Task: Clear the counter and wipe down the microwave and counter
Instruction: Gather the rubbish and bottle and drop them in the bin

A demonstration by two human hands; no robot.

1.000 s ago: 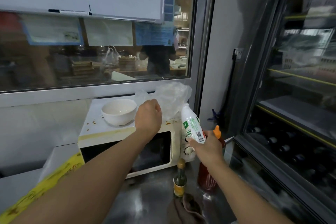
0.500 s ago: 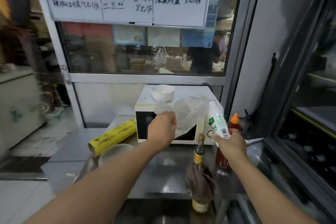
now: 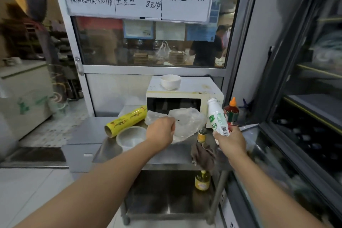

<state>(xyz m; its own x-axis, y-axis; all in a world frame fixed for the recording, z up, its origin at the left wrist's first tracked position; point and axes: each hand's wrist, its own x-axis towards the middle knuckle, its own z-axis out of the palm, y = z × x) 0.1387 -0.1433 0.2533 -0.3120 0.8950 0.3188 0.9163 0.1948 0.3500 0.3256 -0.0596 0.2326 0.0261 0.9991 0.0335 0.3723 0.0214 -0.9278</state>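
— Gripping what, left hand (image 3: 161, 131)?
— Clutching crumpled plastic bag (image 3: 187, 123), microwave (image 3: 183, 96) just beyond.
— Right hand (image 3: 230, 141)?
— Wrapped round white bottle (image 3: 218, 117), cloth (image 3: 203, 155) below-left on tabletop (image 3: 166, 154).

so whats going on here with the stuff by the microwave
A person is clearing a steel counter. The left hand grips a crumpled clear plastic bag, and the right hand holds a white bottle with a green label. A white bowl sits on the stained microwave. A yellow wrap roll, a clear container, a brown rag and sauce bottles are on the counter.
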